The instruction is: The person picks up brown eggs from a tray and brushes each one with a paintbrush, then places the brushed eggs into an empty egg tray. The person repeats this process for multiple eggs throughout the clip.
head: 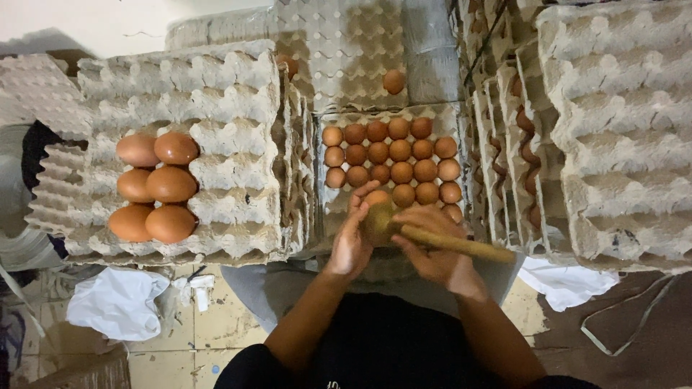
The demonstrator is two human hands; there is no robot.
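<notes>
Left hand (351, 241) covers the egg tray's (328, 205) near edge; stacked trays (620, 130) run off the right edge, eggs between them barely showing.

We are looking at a warmly lit, moderately bright scene, with light falling from above and slightly from the far side. The brown eggs (389, 162) in the middle are catching soft highlights, while the egg tray stack (180, 151) on the left is casting deep shadows into its gaps. The near floor (180, 331) is lying dimmer. Straight tray edges are bowing outward at the right and left borders, and the hands are blurring slightly.
</notes>
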